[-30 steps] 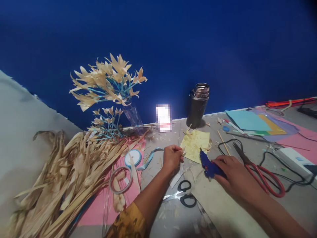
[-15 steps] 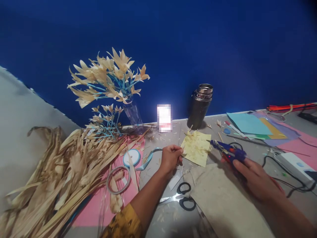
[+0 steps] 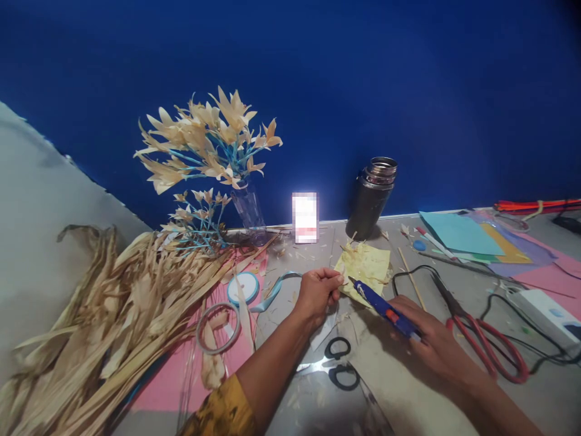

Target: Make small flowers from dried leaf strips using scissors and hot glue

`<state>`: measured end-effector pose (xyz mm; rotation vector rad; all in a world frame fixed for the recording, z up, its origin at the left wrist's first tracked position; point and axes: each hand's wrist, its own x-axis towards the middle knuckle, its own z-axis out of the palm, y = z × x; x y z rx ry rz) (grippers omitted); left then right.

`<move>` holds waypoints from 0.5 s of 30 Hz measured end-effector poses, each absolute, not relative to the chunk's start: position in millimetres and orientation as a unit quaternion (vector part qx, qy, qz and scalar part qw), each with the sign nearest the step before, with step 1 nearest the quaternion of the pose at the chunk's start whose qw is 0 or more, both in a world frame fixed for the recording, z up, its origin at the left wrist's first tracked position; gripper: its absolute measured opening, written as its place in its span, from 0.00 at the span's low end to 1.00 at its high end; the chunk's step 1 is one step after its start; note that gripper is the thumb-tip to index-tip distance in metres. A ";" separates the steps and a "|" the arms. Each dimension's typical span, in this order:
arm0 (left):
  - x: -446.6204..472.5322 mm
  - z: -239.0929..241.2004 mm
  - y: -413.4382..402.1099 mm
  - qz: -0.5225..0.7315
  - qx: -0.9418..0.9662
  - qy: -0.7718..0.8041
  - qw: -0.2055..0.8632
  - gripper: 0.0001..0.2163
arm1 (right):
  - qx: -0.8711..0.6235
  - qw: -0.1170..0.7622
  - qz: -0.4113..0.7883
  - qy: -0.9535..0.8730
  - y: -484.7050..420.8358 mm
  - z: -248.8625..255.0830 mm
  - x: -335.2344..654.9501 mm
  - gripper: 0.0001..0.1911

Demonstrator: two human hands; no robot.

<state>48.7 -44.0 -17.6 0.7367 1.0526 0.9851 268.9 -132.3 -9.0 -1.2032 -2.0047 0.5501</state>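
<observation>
My right hand (image 3: pixel 420 336) is wrapped round a blue hot glue gun (image 3: pixel 385 312), its nozzle pointing up and left. The nozzle tip is close to the fingertips of my left hand (image 3: pixel 321 290); whether it touches anything I cannot tell. My left thumb and forefinger pinch a small pale petal-like piece (image 3: pixel 344 277). Behind both hands lies a yellow paper sheet (image 3: pixel 374 263) covered with glue blobs and scraps. Black-handled scissors (image 3: pixel 333 365) lie below my left hand. Red-handled scissors (image 3: pixel 488 342) rest to the right of my right hand.
Dried corn husks (image 3: pixel 100 315) heap at the left. Husk flowers (image 3: pixel 213 145) stand in a clear vase (image 3: pixel 249 212). A ribbon spool (image 3: pixel 243 288) and tape roll (image 3: pixel 218 327) lie on pink paper. A dark flask (image 3: pixel 371 200) stands at the back; a white power strip (image 3: pixel 547 315) lies right.
My right hand has brought the glue gun left, from the yellow paper's right edge to near my left fingertips. The red-handled scissors and a thin stick now show at the right.
</observation>
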 end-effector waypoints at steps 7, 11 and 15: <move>49.6 -17.4 -44.3 0.450 0.333 0.464 0.687 0.14 | -0.472 0.339 0.201 -0.789 -135.7 -21.8 278.2 0.12; 49.3 -15.8 -45.4 0.454 0.343 0.463 0.680 0.14 | -0.480 0.341 0.218 -0.779 -138.2 -19.6 279.0 0.11; 49.8 -14.6 -46.5 0.458 0.353 0.462 0.673 0.14 | -0.481 0.359 0.202 -0.773 -139.0 -18.6 278.5 0.12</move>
